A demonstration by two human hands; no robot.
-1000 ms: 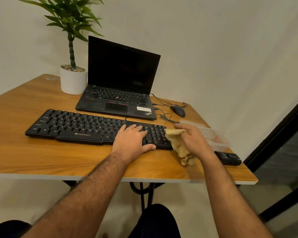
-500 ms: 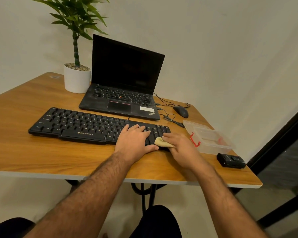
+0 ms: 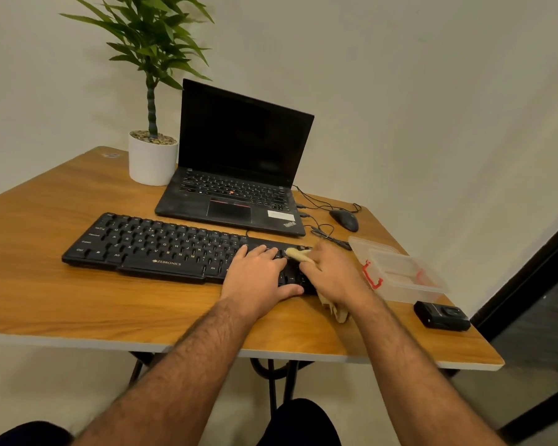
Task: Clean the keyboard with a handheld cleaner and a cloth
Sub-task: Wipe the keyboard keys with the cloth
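I see the keyboard (image 3: 161, 249) lying flat on the counter (image 3: 78, 304) just in front of the laptop (image 3: 236, 175); long axis runs left-right, tilted a bit, right end nearer me; black, white legends, ZEBRONICS on the front edge. Left hand (image 3: 255, 278) rests palm-down on its right part, fingers (image 3: 264, 252) slightly spread. Right hand (image 3: 332, 275) at the kbd's right end, fingers closed on a beige cloth (image 3: 298, 254); cloth tail hangs below the wrist. Clear box (image 3: 397, 268) & small black device (image 3: 442, 314) sit to the right.

The keyboard (image 3: 161, 249) reads "ZEBRONICS"; the laptop (image 3: 239, 188) reads "ThinkPad".
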